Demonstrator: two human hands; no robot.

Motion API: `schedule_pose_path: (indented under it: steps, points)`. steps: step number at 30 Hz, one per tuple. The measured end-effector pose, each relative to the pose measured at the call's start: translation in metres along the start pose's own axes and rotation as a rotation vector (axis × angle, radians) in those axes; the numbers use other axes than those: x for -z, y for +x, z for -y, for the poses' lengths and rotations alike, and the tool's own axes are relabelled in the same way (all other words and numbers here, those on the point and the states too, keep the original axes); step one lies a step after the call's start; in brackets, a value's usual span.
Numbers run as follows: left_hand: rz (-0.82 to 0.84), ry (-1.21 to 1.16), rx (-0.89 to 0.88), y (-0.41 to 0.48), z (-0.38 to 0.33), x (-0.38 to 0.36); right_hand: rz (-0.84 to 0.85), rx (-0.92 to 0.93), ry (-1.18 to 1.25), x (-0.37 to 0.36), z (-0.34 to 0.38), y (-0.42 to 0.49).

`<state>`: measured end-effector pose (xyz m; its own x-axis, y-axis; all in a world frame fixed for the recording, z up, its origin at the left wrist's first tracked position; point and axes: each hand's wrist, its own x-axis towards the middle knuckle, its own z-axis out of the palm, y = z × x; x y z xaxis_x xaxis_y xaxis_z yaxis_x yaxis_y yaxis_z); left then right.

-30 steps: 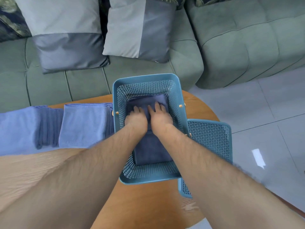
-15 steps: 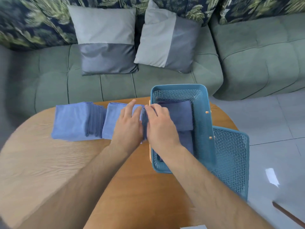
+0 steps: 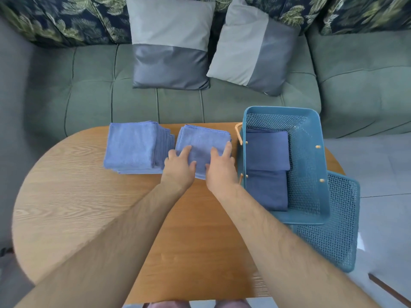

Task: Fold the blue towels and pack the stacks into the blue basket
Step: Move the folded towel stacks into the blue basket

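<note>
**Count and layout: towels, basket, hands**

Towel stacks on the table: 2.
- The left stack of folded light blue towels [image 3: 130, 150] sits at the far edge. Its layers step out in a fan on the right side.
- The right stack of folded light blue towels [image 3: 200, 138] lies just beside it, between the left stack and the basket, close to the basket's left wall.

Baskets: 1. The rectangular blue plastic mesh basket [image 3: 308, 174] stands at the table's right end, its long side running far to near. One tan handle [image 3: 238, 135] shows on its left wall.

Towels inside, along that left wall: 2. The far dark blue folded towel [image 3: 265, 150] overlaps the near dark blue folded towel [image 3: 265, 190].

Flat blue mesh panels: 1 [image 3: 333, 236]. It is at the near right corner, sticking out past the table edge. The basket overlaps it in view.

Hands: 2, forearms bare.
- The left hand [image 3: 179, 166] rests on the near left part of the right stack.
- The right hand [image 3: 220, 168] rests on its near right part.
- On both hands the fingers are spread and nearly straight on the top cloth. The thumbs also lie on top, pointing toward each other.
- No finger is seen curled round the stack. I cannot tell whether any fingertip catches the stack's side.

Surface: one oval wooden table [image 3: 77, 196] with visible grain.

Room:
- A grey-green tufted sofa [image 3: 93, 90] stands beyond the far edge.
- Two two-tone grey cushions, the left [image 3: 169, 41] and the right [image 3: 251, 47], lean on it.
- Dark leaf-print back cushions [image 3: 73, 21] are behind them.
- A pale tiled floor [image 3: 378, 174] is to the right.
</note>
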<state>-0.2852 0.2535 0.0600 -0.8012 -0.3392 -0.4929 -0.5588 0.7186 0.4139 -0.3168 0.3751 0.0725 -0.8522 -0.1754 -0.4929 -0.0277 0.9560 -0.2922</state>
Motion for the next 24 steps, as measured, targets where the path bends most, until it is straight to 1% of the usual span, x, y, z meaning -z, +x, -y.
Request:
schedule_pose_path:
  steps: [4,8,11,16,21,24]
  points:
    - [-0.020,0.016,-0.023,-0.003,0.003,0.004,-0.064,-0.080,0.126,0.001,0.007,-0.004]
    - [-0.014,-0.038,0.001,-0.006,0.007,0.011,-0.006,-0.096,0.260,0.006,0.010,-0.005]
    - [0.012,-0.123,0.009,-0.008,0.009,0.019,-0.003,-0.060,0.223,0.009,0.012,-0.010]
    - [0.060,-0.402,-0.036,-0.018,0.009,0.032,-0.015,0.026,0.124,0.018,0.011,-0.026]
    - [0.003,-0.415,-0.161,-0.048,0.000,0.036,-0.087,0.134,0.153,0.037,-0.006,-0.058]
    - [-0.013,-0.376,-0.255,-0.067,-0.020,0.032,-0.107,0.147,0.166,0.053,-0.026,-0.075]
